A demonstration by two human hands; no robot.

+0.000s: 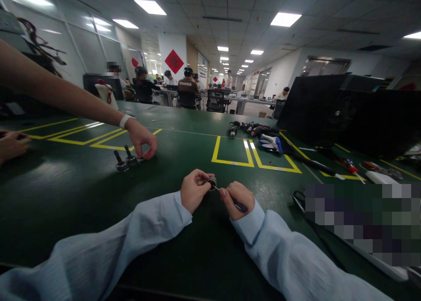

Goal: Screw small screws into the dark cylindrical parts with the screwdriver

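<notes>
My left hand (pixel 194 189) is closed round a small round metal part (pixel 212 181), held just above the green table (pixel 98 196). My right hand (pixel 237 199) grips a thin dark-handled tool (pixel 238 203), and the tool's fine tip touches the metal part. Both my arms wear light blue sleeves and rest on the table. Farther left, a co-worker's bare hand (pixel 142 139) with a white wristband reaches over the table, fingers curled beside two small dark knob-like parts (pixel 126 160).
Yellow tape boxes (pixel 233 152) mark the table. Screwdrivers and small tools (pixel 250 129) and blue-white gloves (pixel 271 143) lie at the back right, near large black cases (pixel 348 112). Another person's hand (pixel 11 145) shows at the far left. People sit at desks in the background.
</notes>
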